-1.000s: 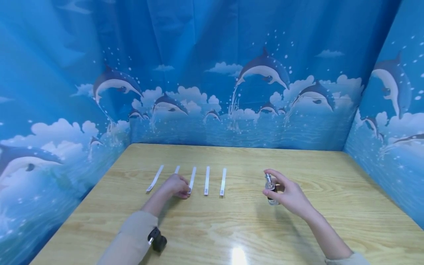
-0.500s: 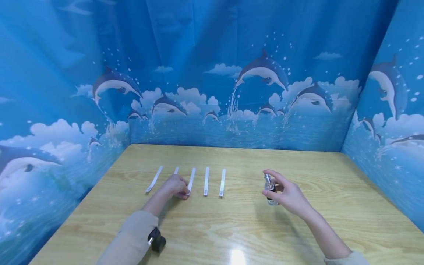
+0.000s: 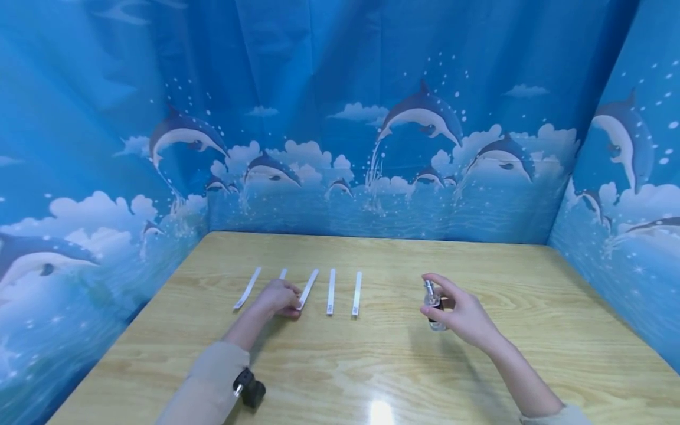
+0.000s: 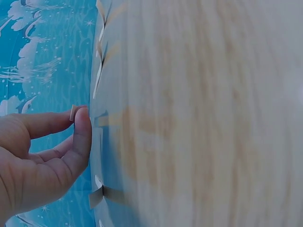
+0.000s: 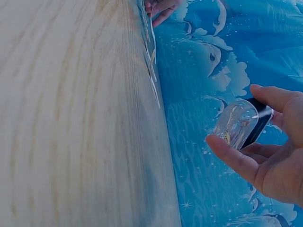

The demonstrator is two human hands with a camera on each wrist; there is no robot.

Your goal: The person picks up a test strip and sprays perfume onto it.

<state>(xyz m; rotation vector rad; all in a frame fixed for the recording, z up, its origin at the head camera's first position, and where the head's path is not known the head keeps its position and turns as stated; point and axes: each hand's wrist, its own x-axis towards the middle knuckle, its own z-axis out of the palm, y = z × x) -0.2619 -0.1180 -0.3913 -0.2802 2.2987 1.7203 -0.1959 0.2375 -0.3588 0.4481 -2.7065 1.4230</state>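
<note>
My left hand [image 3: 278, 297] pinches the near end of the middle white paper strip [image 3: 309, 288] between thumb and forefinger. In the left wrist view the pinched end of that strip [image 4: 72, 113] stands raised above the tabletop. Over on the right, my right hand [image 3: 467, 317] holds a small clear glass spray bottle [image 3: 432, 299] with a dark label and a silvery top. The forefinger lies at the top and the thumb against the side. The right wrist view shows the thick clear base of the bottle [image 5: 235, 124], held clear of the table.
Two more strips, the inner one [image 3: 331, 292] and the outer one [image 3: 358, 294], lie right of the left hand. To its left are a slanted strip [image 3: 248, 288] and a partly hidden strip [image 3: 283, 273]. Dolphin-printed curtains [image 3: 340, 118] enclose the wooden table [image 3: 340, 366].
The middle strip has turned, its far end swinging right and its near end drawn slightly left with my left hand. My right hand and the spray bottle stay almost still.
</note>
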